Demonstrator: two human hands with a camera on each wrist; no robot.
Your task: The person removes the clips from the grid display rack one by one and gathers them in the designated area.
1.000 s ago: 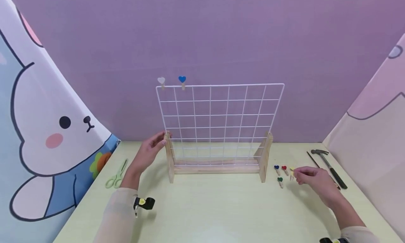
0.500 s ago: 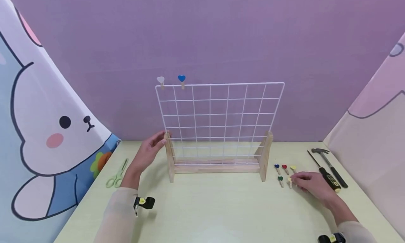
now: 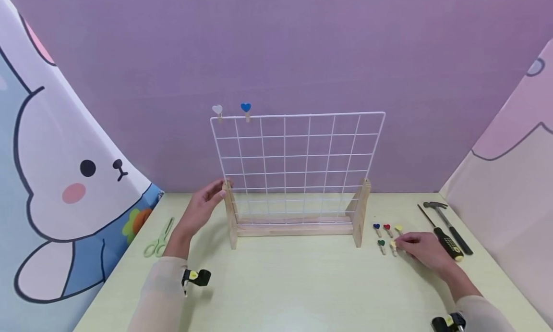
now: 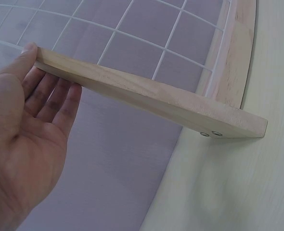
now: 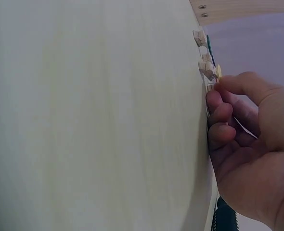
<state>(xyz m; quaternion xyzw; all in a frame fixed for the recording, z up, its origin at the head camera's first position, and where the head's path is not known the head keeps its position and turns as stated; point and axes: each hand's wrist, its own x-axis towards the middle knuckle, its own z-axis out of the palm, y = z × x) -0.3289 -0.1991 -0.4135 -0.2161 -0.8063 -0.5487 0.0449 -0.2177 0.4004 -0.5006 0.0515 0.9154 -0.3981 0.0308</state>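
Note:
My left hand [image 3: 200,204] holds the upper end of the wooden side support [image 4: 147,91] of a white wire grid rack [image 3: 298,173], thumb on one face and fingers on the other. Two mini clothespins, one with a white heart [image 3: 217,109] and one with a blue heart [image 3: 246,107], stand clipped on the grid's top wire. On the table at right, my right hand [image 3: 425,250] has curled fingers, and its thumb and fingertip pinch a mini clothespin with a pale yellow heart [image 3: 393,246]. The exact contact is partly hidden.
Beside the right hand lie mini clothespins with dark blue [image 3: 377,227], red [image 3: 387,227], yellow [image 3: 399,229] and green [image 3: 381,244] hearts. A screwdriver [image 3: 449,245] and a hammer [image 3: 449,226] lie farther right. Green scissors [image 3: 160,239] are at left.
My right hand has shifted down and slightly left among the clothespins, uncovering the screwdriver's handle and the yellow-heart clothespin. My left hand has stayed on the rack's support.

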